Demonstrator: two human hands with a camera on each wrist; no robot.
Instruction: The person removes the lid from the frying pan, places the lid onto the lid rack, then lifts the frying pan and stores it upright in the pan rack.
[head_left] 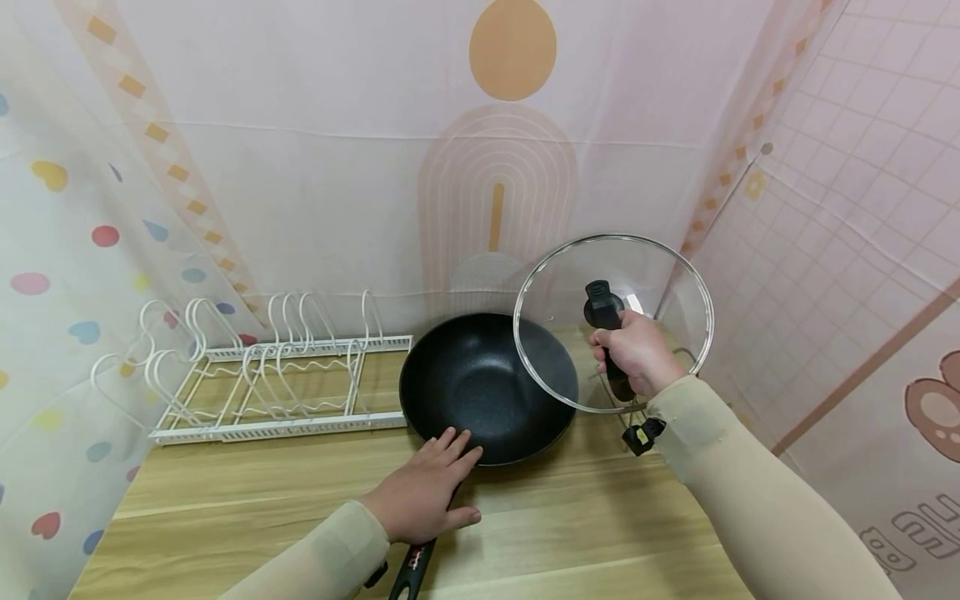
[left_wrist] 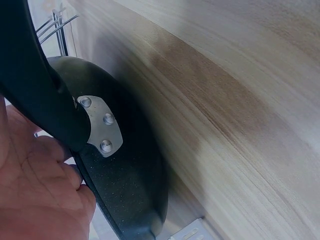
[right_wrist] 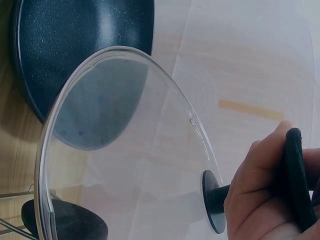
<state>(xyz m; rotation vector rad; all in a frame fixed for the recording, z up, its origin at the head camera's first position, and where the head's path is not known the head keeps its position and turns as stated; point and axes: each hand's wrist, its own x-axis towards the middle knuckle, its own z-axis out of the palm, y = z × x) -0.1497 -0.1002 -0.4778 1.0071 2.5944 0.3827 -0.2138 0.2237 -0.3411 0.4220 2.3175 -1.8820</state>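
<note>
A black wok (head_left: pixel 487 387) sits upright on the wooden table, its long handle (head_left: pixel 412 571) pointing toward me. My left hand (head_left: pixel 422 493) lies over the handle's base with its fingers extended and fingertips at the wok's near rim. In the left wrist view, the palm (left_wrist: pixel 40 185) shows beside the handle, which it does not wrap. My right hand (head_left: pixel 637 350) grips the black handle (head_left: pixel 600 302) of a clear glass lid (head_left: pixel 660 271). The lid (right_wrist: pixel 130 165) is held up, tilted on edge, at the wok's right; from the head view it overlaps the wok's right rim.
A white wire rack (head_left: pixel 277 423) with several upright loops stands left of the wok, close to its rim. Thin metal wires (right_wrist: pixel 15 194) show under the lid, partly hidden. Printed curtains (head_left: pixel 337 208) hang behind the table (head_left: pixel 262 508) and at both sides.
</note>
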